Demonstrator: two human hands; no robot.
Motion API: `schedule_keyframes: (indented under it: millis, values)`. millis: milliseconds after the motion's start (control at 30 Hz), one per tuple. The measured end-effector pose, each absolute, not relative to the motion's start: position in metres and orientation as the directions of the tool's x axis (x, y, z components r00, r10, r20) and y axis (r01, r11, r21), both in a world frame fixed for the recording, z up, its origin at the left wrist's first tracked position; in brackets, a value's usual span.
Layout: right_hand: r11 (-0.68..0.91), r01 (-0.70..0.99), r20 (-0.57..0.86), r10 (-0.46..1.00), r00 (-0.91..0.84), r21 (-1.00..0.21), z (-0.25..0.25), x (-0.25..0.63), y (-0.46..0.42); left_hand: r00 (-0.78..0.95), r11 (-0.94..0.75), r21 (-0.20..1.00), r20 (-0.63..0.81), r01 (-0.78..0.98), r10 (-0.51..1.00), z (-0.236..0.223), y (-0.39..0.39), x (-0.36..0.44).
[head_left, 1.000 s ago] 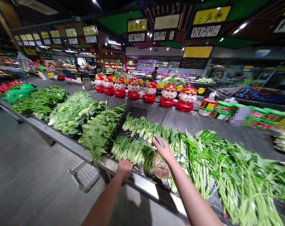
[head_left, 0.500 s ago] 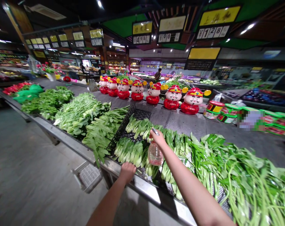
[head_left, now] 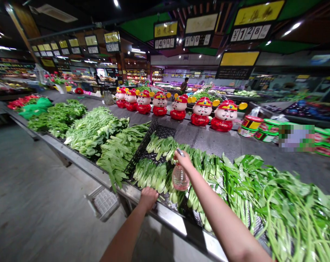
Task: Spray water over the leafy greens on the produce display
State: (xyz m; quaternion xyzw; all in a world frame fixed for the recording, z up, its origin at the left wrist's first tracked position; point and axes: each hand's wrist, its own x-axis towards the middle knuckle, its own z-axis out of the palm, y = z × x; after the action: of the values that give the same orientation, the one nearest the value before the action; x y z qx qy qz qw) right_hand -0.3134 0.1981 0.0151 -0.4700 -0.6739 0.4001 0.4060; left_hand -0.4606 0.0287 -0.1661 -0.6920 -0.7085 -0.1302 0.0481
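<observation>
My right hand [head_left: 182, 160] is closed around the neck of a clear spray bottle [head_left: 180, 178] with pinkish liquid, its grey top showing above my fingers. The bottle is held over bunches of bok choy [head_left: 152, 175], which lie in rows on the sloping stand. My left hand [head_left: 149, 198] rests at the front, its fingers curled over the stand's metal edge [head_left: 169, 218]; the fingertips are partly hidden. Close behind the bottle is another row of bok choy [head_left: 165, 145]. Long-stemmed leafy greens [head_left: 274, 203] lie to the right of my right forearm.
Several red-and-white figurines [head_left: 178, 108] line the stand's back, with stacked tubs [head_left: 250, 125] to their right. A black crate wall [head_left: 141, 149] separates the bok choy from leafy greens [head_left: 123, 145]. A grey plastic basket [head_left: 103, 202] is on the floor. Price signs [head_left: 165, 35] hang overhead.
The view has shifted slightly. Both hands keep nearly the same places, the right one still holding the spray bottle and the left one at the metal edge.
</observation>
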Motion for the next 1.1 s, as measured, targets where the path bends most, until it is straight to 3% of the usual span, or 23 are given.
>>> schedule_keyframes:
  millis: [267, 733, 933, 1100]
  values:
    - [0.258, 0.317, 0.150, 0.932, -0.330, -0.913, 0.028, -0.321, 0.184, -0.017, -0.018, 0.120, 0.285, 0.993, 0.958, -0.171, 0.028, -0.463]
    - [0.225, 0.350, 0.107, 0.940, -0.325, -0.909, 0.013, -0.311, 0.160, -0.017, -0.006, 0.069, 0.337, 0.998, 0.941, -0.179, 0.031, -0.463]
    - [0.291, 0.339, 0.175, 0.926, -0.335, -0.895, 0.014, -0.291, 0.132, -0.020, -0.005, 0.068, 0.350, 0.998, 0.936, -0.182, 0.029, -0.462]
    - [0.360, 0.364, 0.174, 0.874, -0.454, -0.859, 0.008, -0.274, 0.105, -0.057, 0.016, 0.102, 0.405, 0.995, 0.912, -0.178, 0.025, -0.457]
